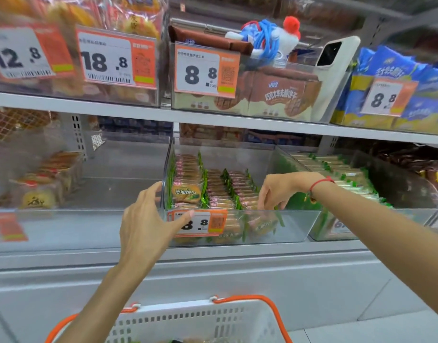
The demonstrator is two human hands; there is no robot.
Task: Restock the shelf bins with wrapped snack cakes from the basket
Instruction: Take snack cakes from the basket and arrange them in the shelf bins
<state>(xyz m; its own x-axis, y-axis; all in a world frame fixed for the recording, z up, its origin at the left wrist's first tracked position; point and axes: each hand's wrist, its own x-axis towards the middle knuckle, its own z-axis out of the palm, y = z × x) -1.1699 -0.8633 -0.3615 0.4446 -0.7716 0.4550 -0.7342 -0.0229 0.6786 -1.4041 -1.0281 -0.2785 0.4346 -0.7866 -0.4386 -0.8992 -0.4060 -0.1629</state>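
While the left hand steadies the clear bin at its front left corner, fingers loosely open and thumb on the price tag, the right hand dips into the bin's front right, fingertips curled down among the wrapped snack cakes; whether it pinches one cannot be told. Rows run front to back. Directly below the hands sits the basket, so the right hand looks nearer the gap to fill.
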